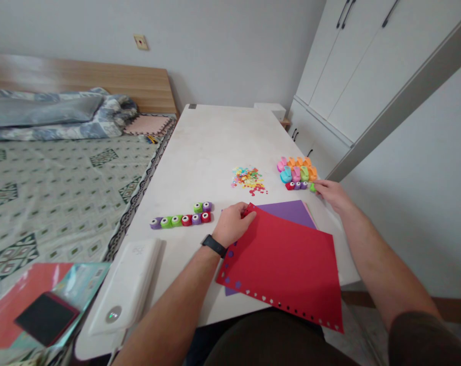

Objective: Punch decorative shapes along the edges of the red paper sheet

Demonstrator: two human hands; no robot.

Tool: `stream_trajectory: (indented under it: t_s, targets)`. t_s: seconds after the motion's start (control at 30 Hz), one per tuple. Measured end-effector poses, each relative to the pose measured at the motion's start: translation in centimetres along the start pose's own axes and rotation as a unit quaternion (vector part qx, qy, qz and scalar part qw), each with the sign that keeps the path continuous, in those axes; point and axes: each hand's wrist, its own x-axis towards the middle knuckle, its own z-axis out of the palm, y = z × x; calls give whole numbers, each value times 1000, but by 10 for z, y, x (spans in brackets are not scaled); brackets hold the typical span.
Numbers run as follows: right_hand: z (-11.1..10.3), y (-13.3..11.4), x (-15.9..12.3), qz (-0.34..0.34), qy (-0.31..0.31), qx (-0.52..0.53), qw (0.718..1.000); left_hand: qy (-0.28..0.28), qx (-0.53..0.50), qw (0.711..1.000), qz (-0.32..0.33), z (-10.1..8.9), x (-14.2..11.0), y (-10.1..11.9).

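My left hand [235, 222] pinches the upper left corner of a red sheet of paper [287, 264], thumb on top. Small punched holes run along the sheet's left and lower edges. Beneath it, a purple sheet [289, 211] sticks out at the top and left. Over at the table's right edge, my right hand [332, 195] has its fingertips closed on a small green craft punch [312, 187]. This punch is at the right end of a short row of red and purple craft punches [298, 185]. Larger pink, orange, blue and green punches [297, 170] stand right behind.
Colourful paper cut-outs [249, 179] lie in a pile mid-table. More small punches [180, 220] form a row on the left, with two others [203, 207] behind. A white power bank [127, 284] lies at the front left, near a dark phone-like object [47, 317]. The bed [73, 178] adjoins the table.
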Motion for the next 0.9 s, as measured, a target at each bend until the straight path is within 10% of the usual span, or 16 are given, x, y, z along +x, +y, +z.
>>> stream_trajectory:
  t_s: [0.9]
  targets:
    - [15, 29, 31, -59, 17, -167, 984, 0, 16, 1000, 1, -2, -1, 4]
